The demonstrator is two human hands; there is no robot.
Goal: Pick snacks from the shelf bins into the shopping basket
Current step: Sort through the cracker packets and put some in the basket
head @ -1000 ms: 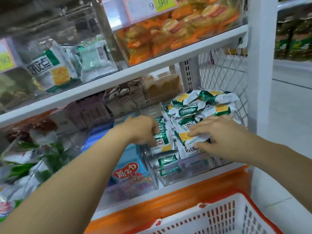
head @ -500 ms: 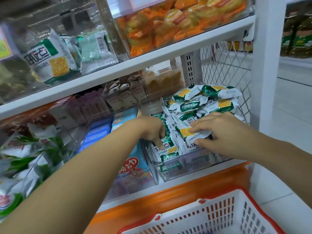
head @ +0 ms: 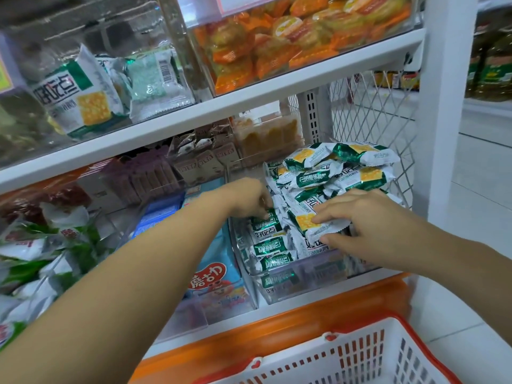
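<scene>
- Cracker packet [head: 322,227]: lies on top of the green-and-white packets at the front of the clear bin [head: 299,284], at the right end of the middle shelf. Not yet in the basket.
- Right hand [head: 368,220]: fingers on top, thumb under the edge, pinching this 1 packet. The hold sits near the crimped end, so the slick foil may slip out on the lift.
- Left hand [head: 246,199]: fingers curled down among the packets at the bin's left side. Whether they close on one cannot be told.
- Heap [head: 340,170]: piled above the bin wall behind both hands. Drawing a packet from below it could bring several sliding out.
- Shopping basket [head: 346,356]: below the shelf, well apart from the bin, with an orange ledge [head: 277,331] between them. An early release would likely land there or on the floor.
</scene>
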